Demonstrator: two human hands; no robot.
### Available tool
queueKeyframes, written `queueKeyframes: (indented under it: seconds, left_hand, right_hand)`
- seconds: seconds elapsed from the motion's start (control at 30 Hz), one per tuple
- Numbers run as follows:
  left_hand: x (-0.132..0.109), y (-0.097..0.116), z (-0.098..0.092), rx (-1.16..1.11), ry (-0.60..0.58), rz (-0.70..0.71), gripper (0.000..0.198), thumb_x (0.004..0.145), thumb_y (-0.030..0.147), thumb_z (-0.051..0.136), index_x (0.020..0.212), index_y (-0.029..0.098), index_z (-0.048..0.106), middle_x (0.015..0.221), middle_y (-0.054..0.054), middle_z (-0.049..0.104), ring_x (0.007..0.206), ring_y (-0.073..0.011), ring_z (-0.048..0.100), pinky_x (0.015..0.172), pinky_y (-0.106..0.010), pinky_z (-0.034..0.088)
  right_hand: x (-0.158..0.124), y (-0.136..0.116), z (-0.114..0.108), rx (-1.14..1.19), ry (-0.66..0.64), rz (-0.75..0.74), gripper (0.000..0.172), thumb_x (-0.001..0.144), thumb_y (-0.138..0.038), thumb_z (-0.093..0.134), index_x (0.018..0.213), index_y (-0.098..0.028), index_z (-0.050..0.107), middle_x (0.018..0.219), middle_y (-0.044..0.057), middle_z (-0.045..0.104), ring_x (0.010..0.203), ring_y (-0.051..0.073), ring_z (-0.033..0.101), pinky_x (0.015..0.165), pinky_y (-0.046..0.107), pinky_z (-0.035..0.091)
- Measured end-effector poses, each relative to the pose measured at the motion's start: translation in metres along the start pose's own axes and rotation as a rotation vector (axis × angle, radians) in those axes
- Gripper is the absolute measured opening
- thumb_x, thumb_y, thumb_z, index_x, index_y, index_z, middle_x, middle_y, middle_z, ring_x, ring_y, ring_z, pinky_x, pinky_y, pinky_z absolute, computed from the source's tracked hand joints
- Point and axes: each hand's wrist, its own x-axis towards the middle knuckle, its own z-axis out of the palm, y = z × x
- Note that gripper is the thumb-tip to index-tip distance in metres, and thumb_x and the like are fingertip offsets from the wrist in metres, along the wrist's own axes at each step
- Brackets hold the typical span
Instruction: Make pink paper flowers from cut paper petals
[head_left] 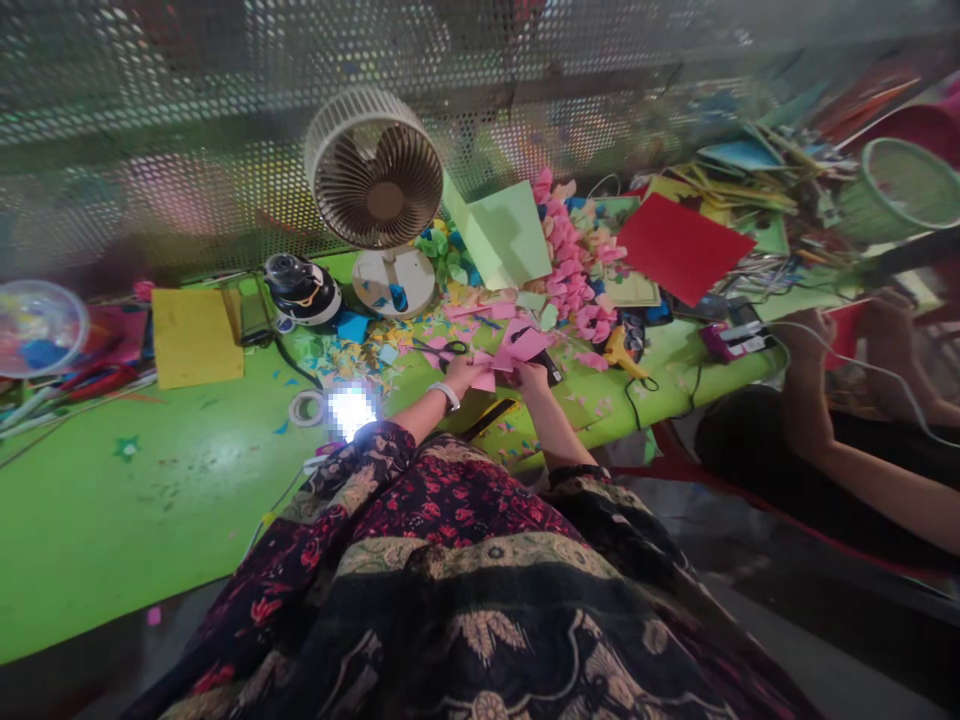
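Observation:
My left hand (463, 376) is closed on a small piece of pink paper, and a white band circles that wrist. Close beside it, my right hand (531, 378) grips a larger folded-looking sheet of pink paper (527, 343). The two pieces overlap or touch between my hands; I cannot tell whether they are one sheet. Black-handled scissors (454, 348) lie on the green table just beyond my left hand. A dark flat object (553, 366) shows partly behind my right hand. Small paper scraps are scattered around both hands.
A white fan (394, 288) stands at the back, beside a black bottle-shaped object (304, 292). Nearby are a tape roll (306, 408), yellow paper (196, 338), a pile of pink paper pieces (570, 250) and red paper (684, 246). Another person's hands (810, 335) work at the right.

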Motion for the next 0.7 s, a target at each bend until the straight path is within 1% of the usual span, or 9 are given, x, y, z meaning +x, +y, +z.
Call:
queueKeyframes:
  seconds: [0.1,0.2,0.27,0.33,0.37,0.43,0.53,0.63,0.7]
  left_hand:
    - [-0.015,0.0,-0.011,-0.019,0.044,-0.081,0.027,0.062,0.029,0.094,0.067,0.017,0.07,0.062,-0.003,0.068,0.061,-0.016,0.061,0.065,-0.03,0.049]
    - [-0.036,-0.002,-0.025,-0.074,0.064,-0.142,0.026,0.066,0.03,0.092,0.069,0.017,0.07,0.066,-0.005,0.07,0.062,-0.0176,0.063,0.064,-0.031,0.05]
    - [-0.05,-0.002,-0.036,-0.119,0.06,-0.163,0.026,0.067,0.031,0.091,0.072,0.017,0.069,0.068,-0.005,0.071,0.062,-0.0174,0.065,0.063,-0.031,0.05]
    - [-0.063,-0.002,-0.047,-0.154,0.05,-0.174,0.03,0.065,0.032,0.092,0.07,0.018,0.066,0.064,-0.002,0.068,0.059,-0.0161,0.063,0.061,-0.03,0.05]
    - [-0.069,0.0,-0.052,-0.167,0.041,-0.178,0.032,0.064,0.033,0.093,0.068,0.018,0.064,0.061,-0.001,0.066,0.057,-0.0151,0.061,0.06,-0.03,0.049]
    - [-0.078,0.003,-0.061,-0.191,0.002,-0.181,0.035,0.064,0.035,0.093,0.066,0.019,0.062,0.06,0.001,0.064,0.054,-0.0135,0.058,0.058,-0.029,0.048]
    - [-0.089,0.008,-0.069,-0.222,-0.096,-0.156,0.039,0.066,0.038,0.093,0.062,0.019,0.06,0.053,0.003,0.056,0.048,-0.0096,0.048,0.052,-0.027,0.04]
    - [-0.097,0.011,-0.07,-0.251,-0.163,-0.117,0.043,0.065,0.04,0.095,0.058,0.018,0.058,0.05,0.004,0.052,0.046,-0.0075,0.042,0.05,-0.026,0.035]
    - [-0.1,0.01,-0.07,-0.308,-0.188,-0.093,0.041,0.063,0.039,0.096,0.062,0.017,0.062,0.057,0.002,0.06,0.052,-0.0086,0.051,0.054,-0.025,0.04]
  right_hand:
    - [-0.004,0.001,-0.001,-0.07,0.007,-0.051,0.028,0.083,-0.021,0.072,0.065,-0.021,0.051,0.043,-0.003,0.05,0.039,0.012,0.052,0.037,0.021,0.036]
    - [-0.016,0.004,-0.013,-0.182,0.008,-0.129,0.022,0.087,-0.026,0.066,0.068,-0.018,0.058,0.051,0.001,0.058,0.045,0.014,0.056,0.04,0.022,0.039]
    - [-0.03,0.008,-0.025,-0.258,0.021,-0.208,0.016,0.086,-0.027,0.065,0.074,-0.017,0.064,0.063,0.004,0.065,0.056,0.016,0.063,0.05,0.024,0.047]
    - [-0.049,0.014,-0.034,-0.336,0.029,-0.318,0.008,0.084,-0.025,0.067,0.085,-0.018,0.07,0.081,0.006,0.072,0.076,0.019,0.069,0.069,0.029,0.056]
    - [-0.06,0.018,-0.036,-0.39,0.01,-0.407,0.014,0.083,-0.023,0.066,0.095,-0.019,0.073,0.091,0.007,0.074,0.087,0.021,0.07,0.081,0.032,0.057]
    - [-0.08,0.026,-0.034,-0.626,-0.142,-0.751,0.031,0.086,-0.023,0.064,0.115,-0.022,0.074,0.114,0.011,0.073,0.107,0.025,0.068,0.1,0.041,0.053]
    - [-0.099,0.038,-0.021,-0.812,-0.357,-1.123,0.031,0.091,-0.027,0.065,0.12,-0.027,0.076,0.141,0.011,0.064,0.136,0.029,0.053,0.118,0.051,0.04]
    - [-0.104,0.046,-0.007,-0.771,-0.38,-1.213,0.019,0.096,-0.028,0.062,0.105,-0.029,0.079,0.14,0.009,0.065,0.137,0.029,0.052,0.116,0.054,0.039]
    - [-0.102,0.049,-0.003,-0.656,-0.333,-1.21,0.019,0.097,-0.027,0.06,0.1,-0.028,0.079,0.134,0.01,0.068,0.131,0.029,0.056,0.113,0.053,0.042]
